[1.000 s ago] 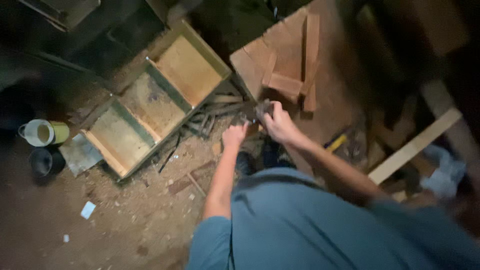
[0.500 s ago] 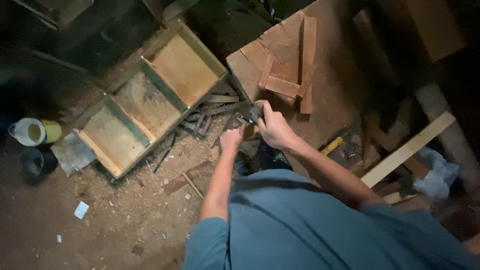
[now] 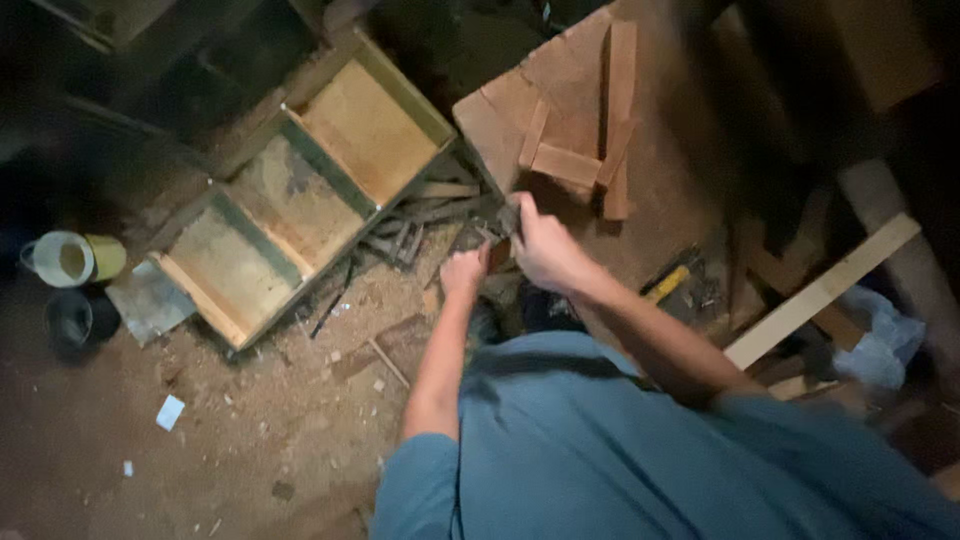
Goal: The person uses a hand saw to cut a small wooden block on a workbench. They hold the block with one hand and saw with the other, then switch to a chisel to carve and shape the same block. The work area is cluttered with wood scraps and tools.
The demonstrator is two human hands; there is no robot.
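Tool (image 3: 487,232), dark, metal, blurred, in both hands

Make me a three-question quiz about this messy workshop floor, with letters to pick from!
1. Where is the white cup?
A. at the far left on the floor
B. on the wooden board
C. inside the tray

2. How many sections does the long wooden tray have?
A. one
B. three
C. six

3. What are the left hand and the right hand doing?
A. resting apart
B. working close together on something small and dark
C. lifting the pale plank

Answers: 1 A, it stands by a dark round thing. 2 B, two dividers split it. 3 B, both meet beside the wooden board.
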